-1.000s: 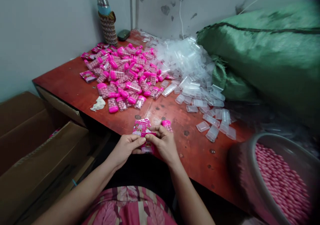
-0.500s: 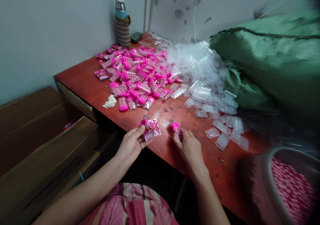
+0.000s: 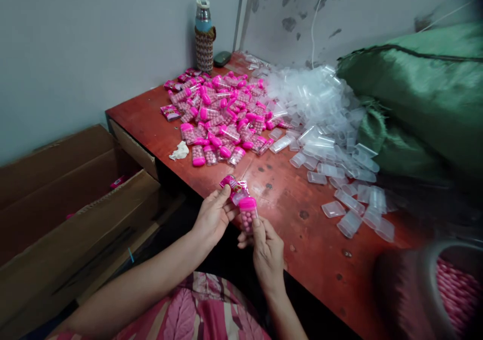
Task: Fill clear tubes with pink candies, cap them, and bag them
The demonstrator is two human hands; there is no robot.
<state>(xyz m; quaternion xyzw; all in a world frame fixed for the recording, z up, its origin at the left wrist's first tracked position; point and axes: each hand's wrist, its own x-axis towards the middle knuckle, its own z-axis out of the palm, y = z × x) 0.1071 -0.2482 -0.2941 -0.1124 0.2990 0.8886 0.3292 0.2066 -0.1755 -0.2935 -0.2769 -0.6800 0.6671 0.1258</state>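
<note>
My left hand (image 3: pixel 213 215) holds a crinkled, glossy pink-printed clear plastic wrapper (image 3: pixel 236 188). My right hand (image 3: pixel 267 249) holds a small clear plastic vial with a smooth pink cap (image 3: pixel 248 213), matt pink pellets showing through. Reddish-brown wooden tabletop (image 3: pixel 298 214): semi-gloss, stained, pitted. Heap of empty translucent plastic vials (image 3: pixel 320 108): shiny. Green woven sack (image 3: pixel 418 93): coarse, slight sheen. Brown cardboard box (image 3: pixel 75 204): matt.
</note>
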